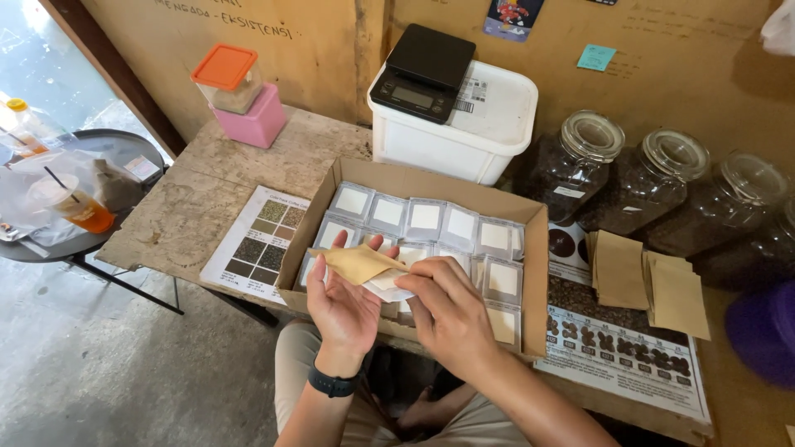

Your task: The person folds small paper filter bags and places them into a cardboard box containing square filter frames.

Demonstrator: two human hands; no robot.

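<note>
Left hand (344, 306), palm up, grasps a tan paper pouch (358, 263) over the cardboard box (537, 273); right hand (447, 310) pinches its white insert (387, 286). Best to slide gently, keeping the pouch flat.

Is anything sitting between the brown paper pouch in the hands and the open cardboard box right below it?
Nothing visible does. The left hand and right hand hold the brown paper pouch directly over the near edge of the cardboard box, whose top is open. Rows of silver sachets already fill much of the inside.
</note>
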